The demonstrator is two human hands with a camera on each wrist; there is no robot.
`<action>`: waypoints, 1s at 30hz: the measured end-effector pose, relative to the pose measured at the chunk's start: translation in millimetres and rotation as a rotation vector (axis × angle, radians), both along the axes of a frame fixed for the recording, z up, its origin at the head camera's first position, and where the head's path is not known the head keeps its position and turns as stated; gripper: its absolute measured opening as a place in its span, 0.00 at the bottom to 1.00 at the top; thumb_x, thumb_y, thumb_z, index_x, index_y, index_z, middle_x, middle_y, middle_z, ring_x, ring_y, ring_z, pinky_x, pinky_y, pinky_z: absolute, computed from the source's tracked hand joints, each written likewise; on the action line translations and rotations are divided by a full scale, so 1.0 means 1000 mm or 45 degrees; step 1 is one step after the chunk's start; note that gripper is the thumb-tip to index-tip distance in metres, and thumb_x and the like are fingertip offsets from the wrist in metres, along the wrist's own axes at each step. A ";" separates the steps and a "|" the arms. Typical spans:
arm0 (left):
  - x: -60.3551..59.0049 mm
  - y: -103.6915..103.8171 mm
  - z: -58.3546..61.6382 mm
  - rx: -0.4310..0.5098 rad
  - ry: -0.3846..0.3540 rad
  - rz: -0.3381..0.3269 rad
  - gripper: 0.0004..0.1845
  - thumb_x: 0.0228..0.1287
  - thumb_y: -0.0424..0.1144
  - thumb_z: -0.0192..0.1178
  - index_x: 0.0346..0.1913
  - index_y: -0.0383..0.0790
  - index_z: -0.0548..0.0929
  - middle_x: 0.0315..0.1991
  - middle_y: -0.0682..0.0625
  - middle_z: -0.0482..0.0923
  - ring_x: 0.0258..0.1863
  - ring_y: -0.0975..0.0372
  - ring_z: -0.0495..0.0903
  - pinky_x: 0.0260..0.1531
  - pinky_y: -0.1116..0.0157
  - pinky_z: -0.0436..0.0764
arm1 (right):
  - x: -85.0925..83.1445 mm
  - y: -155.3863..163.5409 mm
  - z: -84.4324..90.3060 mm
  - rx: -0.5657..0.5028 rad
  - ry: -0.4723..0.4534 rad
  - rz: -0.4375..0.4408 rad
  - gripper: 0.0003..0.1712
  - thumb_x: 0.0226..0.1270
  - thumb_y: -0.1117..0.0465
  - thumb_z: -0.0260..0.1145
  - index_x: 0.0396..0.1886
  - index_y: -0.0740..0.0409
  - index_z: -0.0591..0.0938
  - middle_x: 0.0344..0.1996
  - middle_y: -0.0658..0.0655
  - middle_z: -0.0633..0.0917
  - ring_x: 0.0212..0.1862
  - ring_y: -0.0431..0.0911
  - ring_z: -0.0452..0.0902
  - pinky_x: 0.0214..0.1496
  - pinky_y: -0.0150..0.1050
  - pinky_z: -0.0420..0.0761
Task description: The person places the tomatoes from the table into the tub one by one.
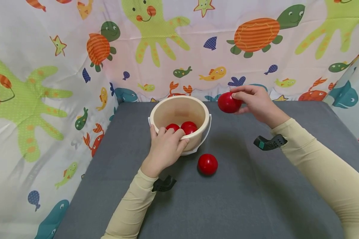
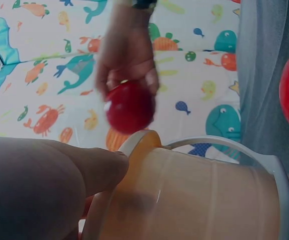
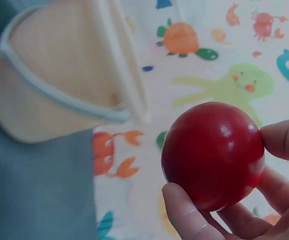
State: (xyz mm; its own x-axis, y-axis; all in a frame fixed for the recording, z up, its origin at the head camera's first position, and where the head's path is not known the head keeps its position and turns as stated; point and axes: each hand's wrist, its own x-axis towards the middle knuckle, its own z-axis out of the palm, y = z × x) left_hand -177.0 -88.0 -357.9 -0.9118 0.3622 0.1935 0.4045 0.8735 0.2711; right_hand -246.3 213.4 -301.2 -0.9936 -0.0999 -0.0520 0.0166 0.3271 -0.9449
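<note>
A cream bucket (image 1: pixel 179 113) with a pale handle (image 1: pixel 205 136) stands on the grey table. My left hand (image 1: pixel 167 146) grips its near rim, fingers hooked over into the bucket and thumb at the outside. Two red balls, one of them the right-hand ball (image 1: pixel 189 127), show inside, partly hidden by the rim and fingers. To the right of the bucket and above the table, my right hand (image 1: pixel 254 103) holds another red ball (image 1: pixel 229 102) between thumb and fingertips; the right wrist view shows this held ball (image 3: pixel 213 156) close up. One more red ball (image 1: pixel 207 164) lies on the table, just in front of the bucket.
The grey-covered table (image 1: pixel 257 199) reaches back to a curtain (image 1: pixel 179 30) printed with sea animals, which also hangs along the left and right sides. Black wrist devices sit on both arms, such as the right one (image 1: pixel 270 142).
</note>
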 end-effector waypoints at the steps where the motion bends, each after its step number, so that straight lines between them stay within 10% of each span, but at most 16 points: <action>1: 0.000 0.000 -0.001 0.001 0.001 0.000 0.12 0.69 0.51 0.63 0.48 0.49 0.84 0.44 0.46 0.83 0.51 0.47 0.76 0.71 0.27 0.45 | -0.001 -0.004 0.005 -0.002 0.015 0.003 0.27 0.77 0.52 0.61 0.69 0.58 0.74 0.66 0.55 0.71 0.58 0.48 0.73 0.41 0.34 0.88; 13: 0.000 -0.002 -0.001 0.016 -0.013 -0.016 0.12 0.70 0.51 0.63 0.49 0.50 0.84 0.46 0.46 0.83 0.52 0.47 0.76 0.72 0.27 0.43 | -0.017 -0.066 0.043 0.014 0.124 0.062 0.24 0.75 0.56 0.63 0.67 0.59 0.78 0.67 0.61 0.74 0.61 0.54 0.75 0.37 0.32 0.87; 30: -0.003 -0.004 0.000 0.014 -0.015 -0.028 0.15 0.69 0.51 0.63 0.53 0.50 0.84 0.47 0.46 0.84 0.54 0.47 0.76 0.71 0.26 0.44 | -0.028 -0.149 0.010 -0.009 0.062 0.205 0.20 0.71 0.58 0.66 0.60 0.54 0.83 0.60 0.57 0.82 0.56 0.53 0.81 0.42 0.42 0.89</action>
State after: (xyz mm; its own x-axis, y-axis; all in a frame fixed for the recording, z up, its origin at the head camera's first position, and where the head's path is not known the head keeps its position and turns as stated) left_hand -179.7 -92.0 -358.4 -0.9059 0.3800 0.1867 0.4202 0.8615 0.2852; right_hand -274.7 64.9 -291.2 -0.9660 -0.2586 -0.0027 -0.0816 0.3148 -0.9457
